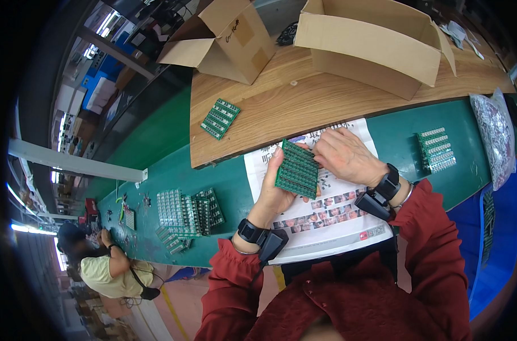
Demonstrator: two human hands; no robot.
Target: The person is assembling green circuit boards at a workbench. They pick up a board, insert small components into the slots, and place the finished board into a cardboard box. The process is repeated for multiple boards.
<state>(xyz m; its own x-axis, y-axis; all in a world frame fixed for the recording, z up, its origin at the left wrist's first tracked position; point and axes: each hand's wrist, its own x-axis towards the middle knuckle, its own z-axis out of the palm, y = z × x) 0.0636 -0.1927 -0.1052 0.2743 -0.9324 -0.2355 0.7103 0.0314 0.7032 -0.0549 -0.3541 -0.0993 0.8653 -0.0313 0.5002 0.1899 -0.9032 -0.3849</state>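
Observation:
A green circuit board panel (297, 169), with rows of small parts on it, is tilted up over a printed sheet of paper (304, 250). My left hand (273, 190) grips it along its left side, thumb on the edge and fingers behind. At the panel's upper right edge, my right hand (347, 157) is closed with its fingers curled together. Whatever lies between those right fingertips is hidden. Stacked panels (179, 213) lie on the green table to the left of my left hand. One more panel (438, 150) rests to the right of my right hand.
On the raised wooden board (258, 119) lie another panel (220, 118), an open carton (366, 51) and a second carton (235, 45). A clear plastic bag (493, 139) sits at the right, above a blue bin (500, 250). A co-worker (108, 270) works at the far left.

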